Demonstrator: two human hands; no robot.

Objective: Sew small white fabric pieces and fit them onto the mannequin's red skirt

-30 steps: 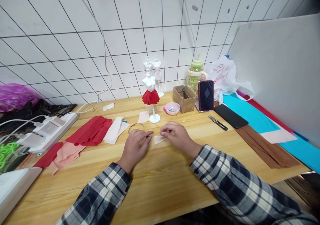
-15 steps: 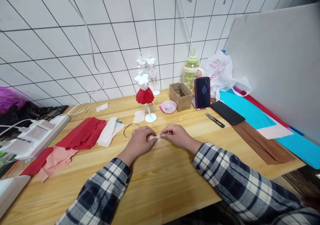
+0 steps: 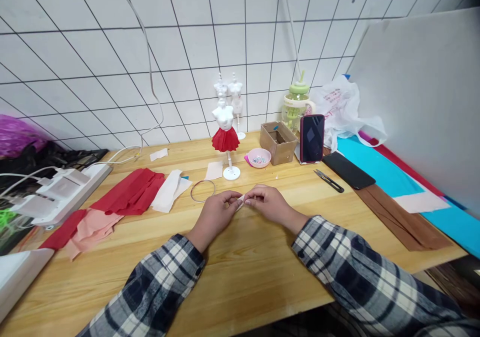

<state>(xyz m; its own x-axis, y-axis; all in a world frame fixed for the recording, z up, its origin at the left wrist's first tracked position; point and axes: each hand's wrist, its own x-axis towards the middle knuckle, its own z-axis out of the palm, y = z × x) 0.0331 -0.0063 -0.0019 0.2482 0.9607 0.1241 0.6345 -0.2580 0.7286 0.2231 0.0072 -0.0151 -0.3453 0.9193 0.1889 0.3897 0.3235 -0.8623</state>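
Note:
Between my two hands is a small pale piece of crepe paper (image 3: 241,203), mostly covered by my fingers. My left hand (image 3: 217,213) pinches its left side between thumb and fingers. From the other side my right hand (image 3: 268,204) pinches it too, the fingertips of both hands almost touching just above the table. Behind them stands a small white mannequin (image 3: 224,118) on a round base, wearing a pleated red skirt (image 3: 225,140). A thin wire ring (image 3: 203,191) lies by my left hand, and a pale paper square (image 3: 214,170) lies behind it.
Left are red crepe paper (image 3: 131,192), white paper (image 3: 168,191) and a power strip (image 3: 63,197). A pink bowl of beads (image 3: 259,158), a cardboard box (image 3: 278,144) and a propped phone (image 3: 312,138) stand behind. Thread snips (image 3: 329,181) and brown paper (image 3: 401,217) lie right.
My left hand has come in to the right and closed on the pale paper, which lay flatter and more visible before. The right hand keeps its pinch. The view has shifted slightly.

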